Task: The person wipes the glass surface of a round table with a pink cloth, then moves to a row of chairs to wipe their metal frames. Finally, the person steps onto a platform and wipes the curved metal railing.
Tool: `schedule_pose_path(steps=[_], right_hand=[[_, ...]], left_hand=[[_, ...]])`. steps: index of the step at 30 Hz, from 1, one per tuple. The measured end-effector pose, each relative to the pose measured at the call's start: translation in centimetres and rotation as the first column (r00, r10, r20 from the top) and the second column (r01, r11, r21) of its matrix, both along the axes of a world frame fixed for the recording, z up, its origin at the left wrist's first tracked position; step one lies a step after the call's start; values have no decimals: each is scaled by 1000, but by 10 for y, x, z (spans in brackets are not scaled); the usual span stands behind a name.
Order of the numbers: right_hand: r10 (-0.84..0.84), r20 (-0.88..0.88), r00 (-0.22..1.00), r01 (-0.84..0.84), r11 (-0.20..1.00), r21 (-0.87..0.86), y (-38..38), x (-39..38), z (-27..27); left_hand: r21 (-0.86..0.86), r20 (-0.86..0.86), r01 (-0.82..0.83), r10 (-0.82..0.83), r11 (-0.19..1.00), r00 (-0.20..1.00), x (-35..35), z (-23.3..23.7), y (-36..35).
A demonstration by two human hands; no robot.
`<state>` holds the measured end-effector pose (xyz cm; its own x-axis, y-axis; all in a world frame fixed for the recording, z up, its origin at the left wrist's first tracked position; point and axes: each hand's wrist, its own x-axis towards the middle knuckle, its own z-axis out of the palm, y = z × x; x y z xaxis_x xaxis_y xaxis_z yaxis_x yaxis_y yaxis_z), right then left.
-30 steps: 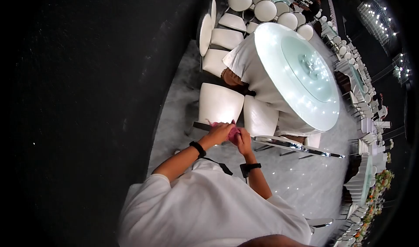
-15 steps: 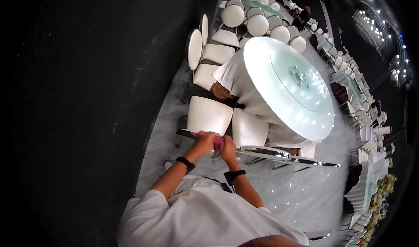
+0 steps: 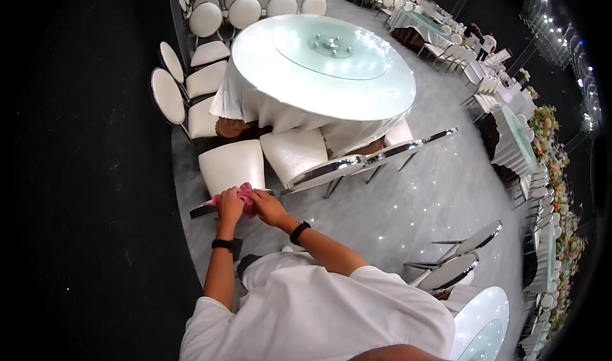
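Observation:
My left hand is closed on a bunched pink cloth at the top of a chair's backrest. From the other side my right hand grips the same cloth, its fingers close to the left ones. Under both hands runs the dark, thin edge of the backrest. Just beyond it is the chair's white padded seat. My fingertips are partly hidden by the cloth and the backs of the hands.
A round table with a white cloth and a glass turntable stands ahead, ringed by white chairs. Another chair's backrest is on the right. Two chairs stand behind right, near another table. A person is far off.
The view has swung to the right, so the table and chairs sit further left. Both hands still hold the pink cloth at the backrest, with more of it showing between them.

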<state>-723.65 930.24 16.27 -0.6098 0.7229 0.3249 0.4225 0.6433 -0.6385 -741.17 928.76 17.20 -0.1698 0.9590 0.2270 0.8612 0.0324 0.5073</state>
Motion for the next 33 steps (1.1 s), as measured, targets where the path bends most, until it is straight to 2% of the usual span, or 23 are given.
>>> schedule_pose_path(steps=[1,3,4,6,8,9,10,11,13,16,18,21,22,25,26,28,29,31,32,33], right_hand=[[-9,2,1000,9,1000,4,3,6,-10],[-51,15,999,53,986,-158,11,13,-23],[-49,16,999,51,987,-153,11,16,-19],[-101,88,991,124,941,-314,13,24,-12],[-92,54,994,104,958,-266,21,22,-24],[-111,7,994,110,967,-229,26,22,-28],[-153,20,988,154,976,-157,25,17,-28],[-102,44,994,108,979,-173,23,14,-24],[-73,53,996,75,997,-32,27,-2,-2],[-41,111,993,45,999,-29,23,-43,14],[-31,179,983,36,999,-25,23,-74,32],[10,278,960,-11,1000,2,19,-119,31],[16,276,961,-17,1000,1,17,-135,29],[125,378,917,-123,992,-30,13,-172,20],[127,389,912,-154,987,38,10,-180,16],[144,399,906,-175,984,43,5,-181,27],[156,405,901,-192,980,49,3,-182,35],[176,343,923,-210,976,63,6,-164,35],[136,318,938,-171,982,84,8,-153,36],[93,292,952,-128,986,103,8,-140,37]], left_hand=[[4,2,9,-9,1000,1000,9,-2,3],[41,-85,98,-94,994,992,25,-6,9],[55,-70,119,-115,991,991,32,-6,10],[71,-59,143,-139,987,988,38,-6,10],[80,-36,168,-166,983,986,33,-12,10],[82,-12,110,-109,991,994,30,-4,8],[108,59,151,-157,983,986,25,11,3],[131,127,192,-208,973,970,21,22,-3],[34,206,160,-164,987,965,2,33,-6],[59,319,90,-105,994,942,-37,9,-6],[-2,437,16,-13,1000,899,-69,2,-12],[42,499,-99,65,994,864,-115,-29,-21],[-32,499,-140,137,990,856,-129,-33,-26],[-22,408,-162,157,987,899,-156,-36,-43],[-24,408,-163,158,986,899,-159,-36,-43],[-140,479,-116,169,983,861,-166,-38,-42],[-143,476,-120,175,982,862,-168,-37,-41],[-171,336,33,27,985,941,-164,-26,-37],[-151,379,97,-33,984,925,-161,-41,-29],[-155,380,99,-33,983,924,-159,-33,-27]])
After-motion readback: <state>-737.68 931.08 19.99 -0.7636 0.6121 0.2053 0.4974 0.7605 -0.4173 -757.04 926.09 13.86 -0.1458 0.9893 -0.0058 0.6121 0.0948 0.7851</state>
